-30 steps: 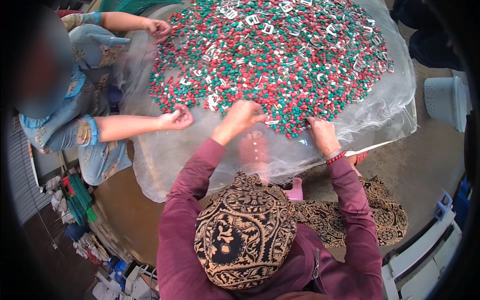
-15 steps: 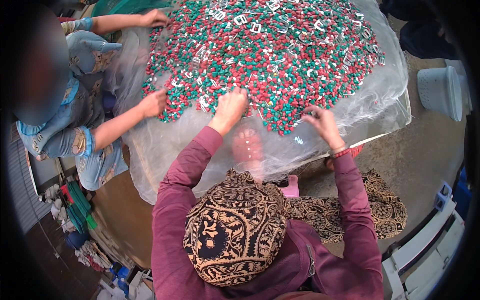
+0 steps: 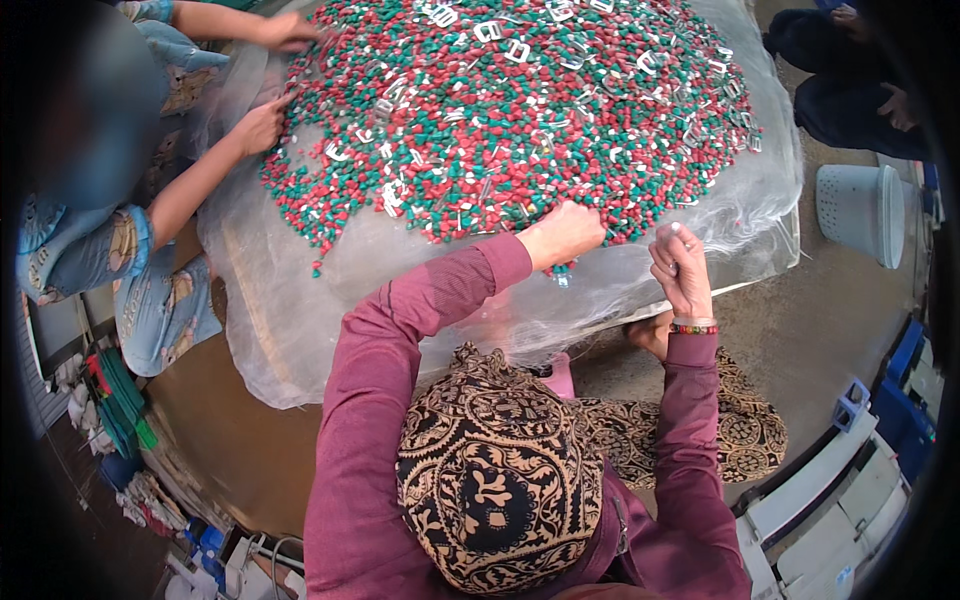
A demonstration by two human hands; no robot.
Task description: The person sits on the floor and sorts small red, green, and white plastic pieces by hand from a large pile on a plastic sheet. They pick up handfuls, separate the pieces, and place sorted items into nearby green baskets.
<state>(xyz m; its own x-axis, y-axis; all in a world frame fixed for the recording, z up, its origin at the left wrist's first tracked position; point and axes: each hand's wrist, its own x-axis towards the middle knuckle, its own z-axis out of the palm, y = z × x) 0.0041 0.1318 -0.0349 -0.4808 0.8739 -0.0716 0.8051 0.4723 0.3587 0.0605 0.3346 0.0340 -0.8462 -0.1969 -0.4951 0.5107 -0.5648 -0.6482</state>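
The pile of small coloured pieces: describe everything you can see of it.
The pile is a broad, loose spread of small, hard-looking red, green and white pieces, with pale buckle-like frames scattered through it. It lies on translucent sheeting, its near edge ragged, its far side running out of view. The left hand meets the near edge; a co-worker's hands reach its left side.

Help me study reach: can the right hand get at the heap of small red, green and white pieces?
Likely yes: the right hand is near the heap, with no visible obstacle between them.
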